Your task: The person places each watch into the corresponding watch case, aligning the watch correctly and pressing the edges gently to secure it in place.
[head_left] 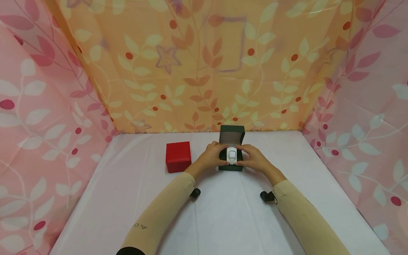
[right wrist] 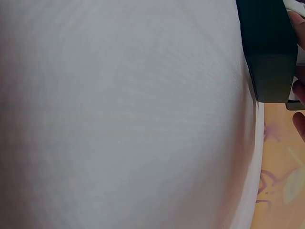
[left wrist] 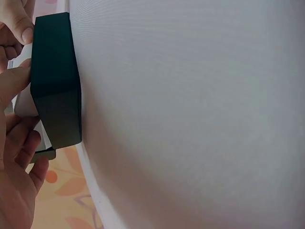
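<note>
A white wristwatch (head_left: 232,154) with a squarish face sits upright at the opening of a dark green watch box (head_left: 231,168), whose lid stands raised behind it. From the left, my left hand (head_left: 211,156) holds the watch's side between thumb and fingers. My right hand (head_left: 254,160) pinches it from the opposite side. In the left wrist view the thumb and fingers of the left hand (left wrist: 16,138) reach over the rim of the green box (left wrist: 56,62). Only the right hand's fingertips (right wrist: 299,86) show at the edge of the right wrist view.
A closed red box (head_left: 178,157) stands left of the green one, close to my left wrist. Both boxes rest on a white-covered table (head_left: 223,219). Behind it hangs a yellow floral curtain (head_left: 197,71), with pink floral cloth (head_left: 35,134) along the sides.
</note>
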The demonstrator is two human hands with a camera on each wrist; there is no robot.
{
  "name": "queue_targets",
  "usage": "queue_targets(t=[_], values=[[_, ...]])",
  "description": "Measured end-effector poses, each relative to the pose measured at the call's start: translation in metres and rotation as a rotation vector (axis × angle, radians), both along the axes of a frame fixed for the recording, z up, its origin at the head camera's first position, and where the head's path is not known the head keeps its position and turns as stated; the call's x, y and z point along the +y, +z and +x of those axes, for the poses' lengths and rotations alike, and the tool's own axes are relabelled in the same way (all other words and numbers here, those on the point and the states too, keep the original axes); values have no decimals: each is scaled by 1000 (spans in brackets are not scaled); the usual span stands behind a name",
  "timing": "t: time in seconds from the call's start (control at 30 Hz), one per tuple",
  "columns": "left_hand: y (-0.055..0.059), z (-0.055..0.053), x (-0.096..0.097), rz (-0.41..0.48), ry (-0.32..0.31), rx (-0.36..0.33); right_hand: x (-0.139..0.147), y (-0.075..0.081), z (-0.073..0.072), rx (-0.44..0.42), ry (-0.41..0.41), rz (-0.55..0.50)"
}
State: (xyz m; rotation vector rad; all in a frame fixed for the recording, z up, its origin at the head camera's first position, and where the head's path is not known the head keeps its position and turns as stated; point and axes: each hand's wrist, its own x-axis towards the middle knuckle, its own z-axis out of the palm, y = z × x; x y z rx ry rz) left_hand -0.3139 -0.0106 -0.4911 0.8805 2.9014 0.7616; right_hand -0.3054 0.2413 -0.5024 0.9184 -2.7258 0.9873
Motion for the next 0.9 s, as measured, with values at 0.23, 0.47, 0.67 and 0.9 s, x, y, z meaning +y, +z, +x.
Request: queue_targets(t=[0.23, 0.47, 0.67, 0.9], values=[[-3, 1, -1, 42, 35, -48, 0, -1, 0, -24, 11, 3], [-3, 2, 0, 57, 35, -64, 1, -4, -2, -13, 25, 3], [-1, 3, 1, 42, 50, -69, 0, -4, -3, 3, 26, 8], [-1, 3, 3, 17, 57, -59, -1, -2, -2, 9, 22, 22]])
